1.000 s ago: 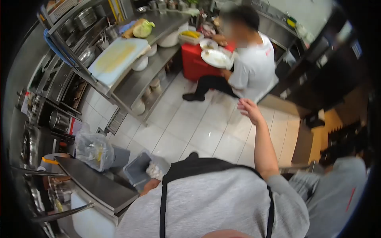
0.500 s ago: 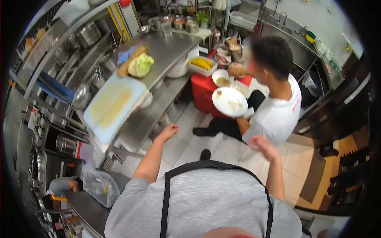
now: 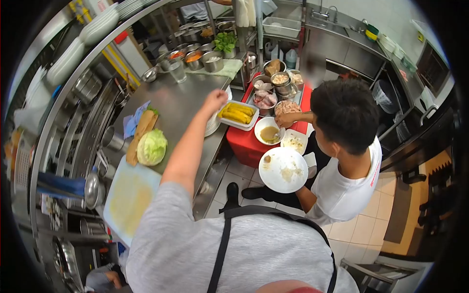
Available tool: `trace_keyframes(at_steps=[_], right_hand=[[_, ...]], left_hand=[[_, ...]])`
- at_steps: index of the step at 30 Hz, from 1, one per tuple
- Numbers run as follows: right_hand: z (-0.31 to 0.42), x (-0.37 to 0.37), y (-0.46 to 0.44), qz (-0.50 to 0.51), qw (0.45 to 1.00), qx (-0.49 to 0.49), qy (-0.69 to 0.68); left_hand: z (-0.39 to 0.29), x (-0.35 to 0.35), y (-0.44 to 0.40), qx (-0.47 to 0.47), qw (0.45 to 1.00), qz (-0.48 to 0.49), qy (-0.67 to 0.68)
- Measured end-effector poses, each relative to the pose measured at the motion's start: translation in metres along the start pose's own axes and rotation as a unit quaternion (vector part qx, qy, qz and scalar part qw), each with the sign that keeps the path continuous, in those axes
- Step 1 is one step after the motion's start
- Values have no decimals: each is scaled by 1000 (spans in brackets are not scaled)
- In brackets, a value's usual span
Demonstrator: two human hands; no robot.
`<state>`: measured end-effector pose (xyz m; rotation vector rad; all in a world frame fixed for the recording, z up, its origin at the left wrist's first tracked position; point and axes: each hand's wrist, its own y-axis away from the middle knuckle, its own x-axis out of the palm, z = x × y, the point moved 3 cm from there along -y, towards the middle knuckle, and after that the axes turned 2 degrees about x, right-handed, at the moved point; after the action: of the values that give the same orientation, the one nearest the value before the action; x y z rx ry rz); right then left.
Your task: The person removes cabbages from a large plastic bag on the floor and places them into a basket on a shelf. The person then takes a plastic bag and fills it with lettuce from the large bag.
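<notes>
My left hand (image 3: 215, 100) is stretched forward over the right edge of the steel table (image 3: 193, 95). Its fingers are curled together, and nothing shows in them. Just beyond it, a white tub (image 3: 224, 122) holds long yellow pieces (image 3: 237, 113). A stack of white plates (image 3: 213, 126) shows partly below that hand. On the table to its left lie a lettuce head (image 3: 152, 147) and a long brown item (image 3: 140, 132). Nearer to me is a stained cutting board (image 3: 131, 195). My right hand is out of view.
A seated co-worker (image 3: 349, 171) holds a white plate (image 3: 283, 170) and reaches over a bowl (image 3: 268, 134) on a red box (image 3: 249, 146). Several metal pots with food (image 3: 288, 108) stand behind. A glass (image 3: 177, 72) and metal containers (image 3: 194, 61) line the table's far end.
My left arm has swung forward and up, bringing the hand over the table edge. My right hand has left the view. My view has moved closer to the table and the co-worker.
</notes>
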<state>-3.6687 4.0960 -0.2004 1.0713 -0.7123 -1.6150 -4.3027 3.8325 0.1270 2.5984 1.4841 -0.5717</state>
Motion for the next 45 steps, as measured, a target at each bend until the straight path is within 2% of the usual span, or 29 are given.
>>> trace_keyframes(at_steps=[2, 4, 8, 13, 19, 24, 28, 30, 31, 32, 34, 35, 36, 38, 39, 41, 44, 45], right_hand=[[14, -3, 9, -31, 999, 27, -33], [34, 1, 15, -56, 995, 52, -64], [81, 19, 26, -96, 985, 96, -111], [145, 31, 34, -127, 973, 123, -147], [173, 27, 49, -168, 958, 150, -178], [173, 20, 59, -190, 946, 178, -191], [167, 19, 63, -198, 940, 188, -205], [166, 17, 64, -200, 940, 188, -204], [165, 17, 65, -199, 940, 189, -203], [166, 15, 64, -199, 941, 186, -200], [166, 13, 64, -200, 942, 183, -200], [167, 11, 63, -201, 942, 180, -199], [168, 10, 61, -200, 943, 177, -197], [170, 8, 58, -200, 945, 170, -194], [174, 4, 55, -197, 948, 164, -189], [172, 7, 56, -199, 947, 166, -190], [176, 8, 56, -197, 948, 165, -187], [176, 9, 57, -197, 948, 165, -188]], left_hand=[[-35, -13, -64, 30, 997, -71, 0], [-37, -29, -147, 102, 983, -145, -36], [-81, -45, -239, 108, 956, -233, -142], [-87, -51, -336, 139, 934, -279, -174], [-96, -39, -410, 119, 933, -257, -222], [-108, -30, -426, 104, 917, -282, -260], [-98, -28, -457, 115, 921, -284, -239], [-97, -41, -451, 89, 932, -282, -209], [-91, -48, -453, 153, 913, -318, -205], [-93, -58, -446, 151, 912, -320, -208], [-101, -78, -434, 169, 937, -282, -116], [-103, -88, -431, 178, 935, -289, -107], [-107, -99, -425, 224, 922, -292, -121], [-105, -111, -421, 175, 969, -173, 33], [-112, -121, -411, 176, 968, -176, 29], [-121, -132, -398, 156, 975, -88, 134], [-117, -166, -407, 196, 967, -114, 114], [-103, -184, -427, 209, 962, -158, 71]])
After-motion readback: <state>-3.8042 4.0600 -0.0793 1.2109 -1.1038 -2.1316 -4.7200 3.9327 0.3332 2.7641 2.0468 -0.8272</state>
